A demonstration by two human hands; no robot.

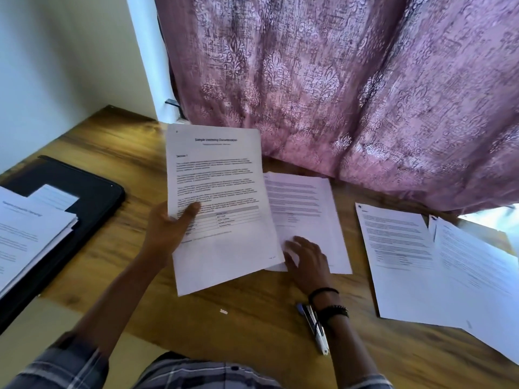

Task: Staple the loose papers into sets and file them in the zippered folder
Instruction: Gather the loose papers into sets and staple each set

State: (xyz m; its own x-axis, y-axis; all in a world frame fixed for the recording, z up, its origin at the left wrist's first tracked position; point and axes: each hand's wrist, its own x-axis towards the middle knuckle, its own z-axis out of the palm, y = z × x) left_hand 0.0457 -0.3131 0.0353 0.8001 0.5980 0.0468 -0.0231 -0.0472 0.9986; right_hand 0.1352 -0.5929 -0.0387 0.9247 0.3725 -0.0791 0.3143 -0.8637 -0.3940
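Thumb clamped on a printed set (219,192), your left hand (167,231) holds it above mid-tabletop (118,141) while your right hand (307,262) lies flat, fingers straight, on loose sheets (309,209) beside it; zippered folder (95,197) at the left edge, stapler (316,329) near the front.

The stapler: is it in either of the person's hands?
No, the stapler lies on the table; the left hand holds a sheet, the right hand rests on papers.

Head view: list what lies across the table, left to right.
In order: zippered folder → sheet held up by the left hand → paper stack under the right hand → loose sheets at far right. The stapler is left out: it overlaps the stack.
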